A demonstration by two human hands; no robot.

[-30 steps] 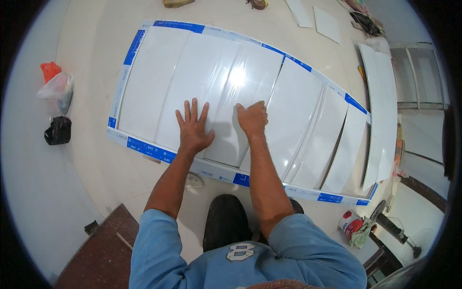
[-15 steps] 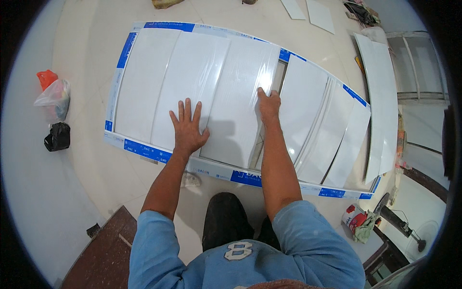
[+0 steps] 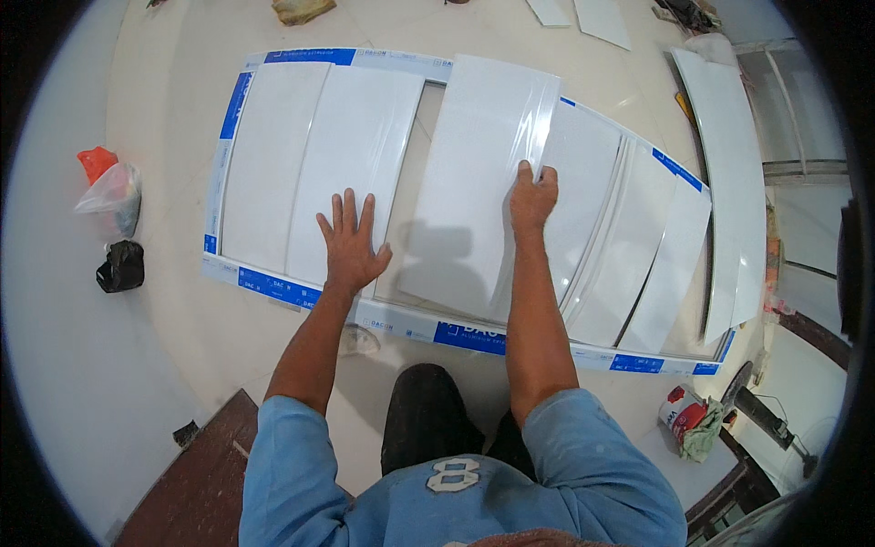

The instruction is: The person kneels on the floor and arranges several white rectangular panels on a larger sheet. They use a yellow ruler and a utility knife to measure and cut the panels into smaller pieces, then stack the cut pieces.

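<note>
A long frame [image 3: 401, 318] wrapped in white and blue film lies on the floor, with white panels set across it. My left hand [image 3: 354, 248] rests flat with spread fingers on the second panel [image 3: 355, 137] from the left. My right hand [image 3: 534, 202] grips the right edge of a loose white panel [image 3: 465, 173], thumb and fingers round that edge. This panel sits slightly askew, its far end over the frame's far rail and its right side over the neighbouring panel [image 3: 583, 164]. A gap through the frame shows between it and the second panel.
More white panels [image 3: 725, 182] lie to the right beside the frame. A can with a green cloth [image 3: 697, 428] and a fan [image 3: 766, 415] stand at the lower right. Plastic bags [image 3: 109, 201] lie by the left wall. A brown board [image 3: 196, 474] is at the lower left.
My right hand has shifted right, and the loose panel moved with it, opening a gap beside the second panel. My left hand has stayed on the second panel.
</note>
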